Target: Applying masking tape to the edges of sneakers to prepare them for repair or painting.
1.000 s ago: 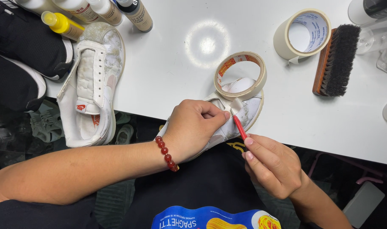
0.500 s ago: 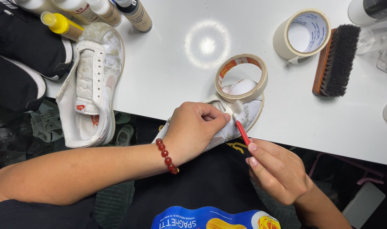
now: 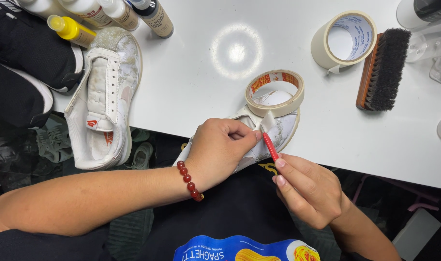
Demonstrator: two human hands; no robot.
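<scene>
Barely anything's shifted vs 0.5 s ago: left hand (image 3: pixel 220 152) still pinches the tape strip (image 3: pixel 268 121) on the white shoe (image 3: pixel 278 126) at frame centre, while right hand (image 3: pixel 310 191), fingers pressed round the red knife (image 3: pixel 270 146), points it up-left.

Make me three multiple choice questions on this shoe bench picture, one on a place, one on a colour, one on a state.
1. Where does the tape roll nearest the hands lie?
A. on the held shoe's toe
B. on the brush
C. on the floor
2. What colour is the tool in the right hand?
A. blue
B. red
C. green
3. How is the left hand?
A. open, flat
B. off the shoe
C. gripping the shoe

A, the roll rests over the toe; B, its handle is red; C, the fingers curl on the shoe.
</scene>
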